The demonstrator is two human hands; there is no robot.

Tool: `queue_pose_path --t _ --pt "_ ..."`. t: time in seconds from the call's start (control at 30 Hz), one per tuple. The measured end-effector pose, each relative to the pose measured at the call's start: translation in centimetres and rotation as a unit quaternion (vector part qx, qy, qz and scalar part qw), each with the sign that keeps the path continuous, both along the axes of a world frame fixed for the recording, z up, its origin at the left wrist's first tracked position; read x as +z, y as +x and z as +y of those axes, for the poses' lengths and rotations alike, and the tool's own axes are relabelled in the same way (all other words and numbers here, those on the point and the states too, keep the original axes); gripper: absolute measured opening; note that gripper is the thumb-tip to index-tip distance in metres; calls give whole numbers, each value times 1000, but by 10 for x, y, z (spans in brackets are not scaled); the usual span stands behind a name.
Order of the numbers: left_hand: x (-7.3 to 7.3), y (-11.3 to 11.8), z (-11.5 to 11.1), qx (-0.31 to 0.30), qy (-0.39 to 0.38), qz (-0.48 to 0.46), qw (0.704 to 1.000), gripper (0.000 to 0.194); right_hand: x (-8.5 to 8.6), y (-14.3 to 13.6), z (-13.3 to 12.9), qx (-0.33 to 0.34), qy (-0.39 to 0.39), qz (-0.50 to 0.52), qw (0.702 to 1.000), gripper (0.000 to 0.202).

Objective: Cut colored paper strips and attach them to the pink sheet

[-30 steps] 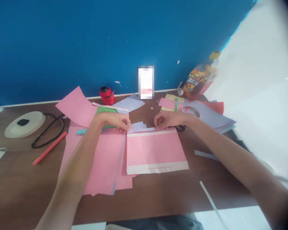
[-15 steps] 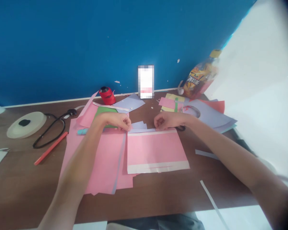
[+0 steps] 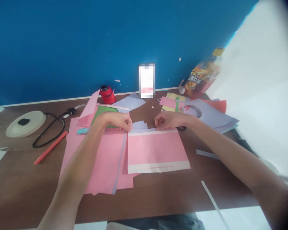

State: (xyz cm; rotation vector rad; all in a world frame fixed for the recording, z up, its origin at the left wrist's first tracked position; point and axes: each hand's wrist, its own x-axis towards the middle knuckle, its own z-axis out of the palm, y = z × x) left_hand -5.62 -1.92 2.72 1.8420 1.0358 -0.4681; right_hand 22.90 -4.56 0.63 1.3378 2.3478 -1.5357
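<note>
A pink sheet of paper (image 3: pixel 155 148) with white bands along its near and far edges lies flat before me. Along its far edge runs a narrow lavender paper strip (image 3: pixel 144 130). My left hand (image 3: pixel 122 122) pinches the strip's left end at the sheet's far left corner. The other end is between the closed fingers of my right hand (image 3: pixel 164 121). Beneath my left forearm are larger pink sheets (image 3: pixel 103 166), one edged with a lavender band. Small lavender paper pieces (image 3: pixel 140 125) lie just beyond the strip, between the hands.
A bright phone (image 3: pixel 147 80) leans on the blue wall. Around it are a red container (image 3: pixel 107 95), a drink bottle (image 3: pixel 202 78), a tape roll (image 3: pixel 198 110) and lavender sheets (image 3: pixel 218 115). Leftward lie a white lid (image 3: pixel 35 123), a black cable (image 3: pixel 37 140) and a red cutter-like stick (image 3: pixel 50 148).
Both hands keep their pinch on the lavender strip in nearly the same place. The whole view has shifted very slightly.
</note>
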Motion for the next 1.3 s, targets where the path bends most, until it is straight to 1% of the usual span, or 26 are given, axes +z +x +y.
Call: queue_pose_path --t 0.1,0.23,0.33,0.47,0.7,0.83,0.97,1.1,1.3 --pt "-2 -1 1 5 -2 2 1000 22 1 -1 -1 -6 5 -11 1000 21" --pt "-1 0 1 -1 6 8 1000 22 3 -1 -1 -9 6 -18 1000 20" --pt "0 0 1 -6 14 11 1000 21 2 -1 -1 -9 1 -18 1000 20" --pt "-3 0 2 -2 12 8 1000 21 1 -1 -1 -8 -3 -11 1000 19" --pt "-6 2 1 4 42 50 998 20 0 -2 -2 -11 1 -16 1000 17" --pt "-3 6 -2 13 60 66 996 18 1 -2 -3 -14 12 -26 999 18" --pt "3 14 -9 30 79 99 991 17 -1 -2 -2 -7 23 -31 999 16" --pt "9 20 -15 42 84 111 989 17 0 -2 -2 -4 30 -45 999 14" --pt "8 17 -13 45 88 133 986 22 4 0 -2 13 64 -83 994 21"
